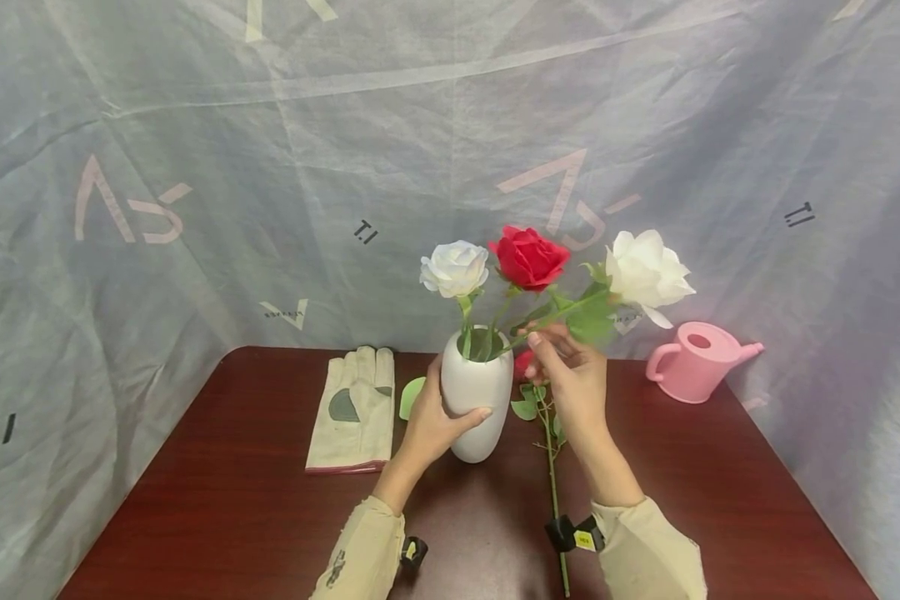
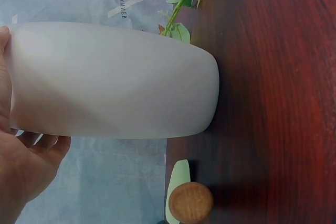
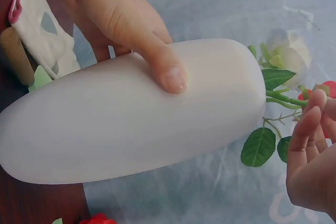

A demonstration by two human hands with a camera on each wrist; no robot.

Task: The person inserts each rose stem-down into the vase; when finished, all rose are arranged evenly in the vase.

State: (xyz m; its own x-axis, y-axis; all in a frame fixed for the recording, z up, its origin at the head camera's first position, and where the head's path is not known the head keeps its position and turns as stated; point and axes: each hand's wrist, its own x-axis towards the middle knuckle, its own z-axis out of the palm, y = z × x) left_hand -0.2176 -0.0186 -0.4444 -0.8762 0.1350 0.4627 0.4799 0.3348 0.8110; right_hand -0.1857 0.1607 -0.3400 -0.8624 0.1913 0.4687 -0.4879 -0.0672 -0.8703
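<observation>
A smooth white vase stands tilted slightly on the table, gripped round its side by my left hand, thumb across the front. In its mouth stand a pale white rose and a red rose. My right hand pinches the green stem of a white flower right at the vase's mouth. That bloom leans out to the right, its broad leaf hanging over the hand. Behind the right hand, another red rose lies on the table, its long stem running toward the front edge.
A cream work glove lies left of the vase. Between them is a light green tool, its round wooden handle showing in the left wrist view. At the back right stands a pink watering can. Grey cloth hangs behind the table.
</observation>
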